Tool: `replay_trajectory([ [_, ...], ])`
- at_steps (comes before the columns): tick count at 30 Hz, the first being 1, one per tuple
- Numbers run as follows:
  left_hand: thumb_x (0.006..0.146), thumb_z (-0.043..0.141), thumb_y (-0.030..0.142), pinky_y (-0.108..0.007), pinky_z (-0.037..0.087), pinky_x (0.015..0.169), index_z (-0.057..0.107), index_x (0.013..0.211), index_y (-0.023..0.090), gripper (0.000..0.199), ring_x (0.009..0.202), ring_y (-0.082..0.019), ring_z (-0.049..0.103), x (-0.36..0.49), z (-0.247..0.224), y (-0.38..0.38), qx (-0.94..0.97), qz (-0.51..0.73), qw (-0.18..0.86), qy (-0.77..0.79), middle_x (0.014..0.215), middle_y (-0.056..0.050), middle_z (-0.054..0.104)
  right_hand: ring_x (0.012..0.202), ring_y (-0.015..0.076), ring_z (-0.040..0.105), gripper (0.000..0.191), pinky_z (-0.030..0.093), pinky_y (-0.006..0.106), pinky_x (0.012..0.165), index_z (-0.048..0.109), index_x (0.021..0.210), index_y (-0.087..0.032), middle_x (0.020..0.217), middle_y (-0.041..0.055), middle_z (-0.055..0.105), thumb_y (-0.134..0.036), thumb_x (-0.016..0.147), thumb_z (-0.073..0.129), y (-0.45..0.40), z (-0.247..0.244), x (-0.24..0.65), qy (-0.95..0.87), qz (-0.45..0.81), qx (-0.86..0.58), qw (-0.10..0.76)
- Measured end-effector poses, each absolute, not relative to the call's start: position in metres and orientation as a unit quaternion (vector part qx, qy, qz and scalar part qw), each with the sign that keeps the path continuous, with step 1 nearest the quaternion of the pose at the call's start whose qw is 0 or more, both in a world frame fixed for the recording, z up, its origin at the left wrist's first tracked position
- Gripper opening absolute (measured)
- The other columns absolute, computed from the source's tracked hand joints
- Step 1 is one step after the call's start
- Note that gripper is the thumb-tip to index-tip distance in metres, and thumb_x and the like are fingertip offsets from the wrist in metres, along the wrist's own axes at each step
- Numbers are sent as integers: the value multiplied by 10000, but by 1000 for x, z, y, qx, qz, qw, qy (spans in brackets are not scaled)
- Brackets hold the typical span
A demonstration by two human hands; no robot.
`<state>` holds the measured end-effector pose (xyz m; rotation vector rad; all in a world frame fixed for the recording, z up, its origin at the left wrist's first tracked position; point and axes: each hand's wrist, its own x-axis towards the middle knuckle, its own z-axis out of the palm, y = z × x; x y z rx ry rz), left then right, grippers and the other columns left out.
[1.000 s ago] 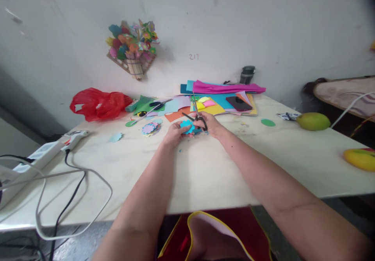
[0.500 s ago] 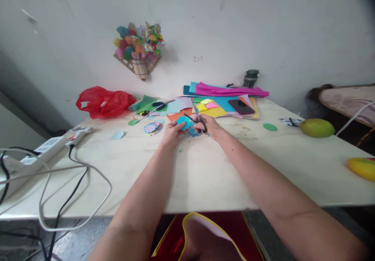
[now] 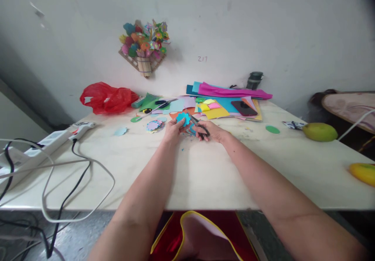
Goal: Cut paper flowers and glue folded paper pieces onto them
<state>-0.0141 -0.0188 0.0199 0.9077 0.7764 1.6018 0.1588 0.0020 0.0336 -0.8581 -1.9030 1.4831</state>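
Observation:
Between thumb and fingers, my left hand [image 3: 173, 129] pinches a bright blue paper flower [image 3: 183, 118] with a scalloped edge. My right hand [image 3: 211, 131] is closed around the dark handles of a pair of scissors [image 3: 202, 130], whose blades point up and left at the flower's right side. Small blue scraps [image 3: 191, 129] lie under both hands on the pale table. Left of my left hand rests a stack of scalloped paper flowers [image 3: 154, 125], the top one lilac and blue. A pale blue paper piece [image 3: 121, 131] lies farther left.
Coloured paper sheets [image 3: 222, 104], a dark phone [image 3: 243, 108] and a magenta roll [image 3: 234, 90] lie at the back. A second pair of scissors [image 3: 164, 103] is near a red plastic bag [image 3: 107, 98]. A power strip [image 3: 54, 140] with cables stands left, a green mango [image 3: 320, 132] right.
The scissors have turned from pointing nearly upright to slanting left, their blades now closer to the blue flower. My view has shifted slightly left.

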Motion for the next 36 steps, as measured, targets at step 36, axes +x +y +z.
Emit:
replay_trajectory([
  [36, 580, 798, 194, -375, 565, 786, 643, 742, 113, 239, 676, -177, 680, -12, 20, -16, 346, 697, 547, 309, 717, -47, 688, 381, 60, 476, 274, 242, 148, 286, 522, 750, -166, 528, -32, 544, -415, 785, 634, 8, 29, 159, -717, 537, -332, 295],
])
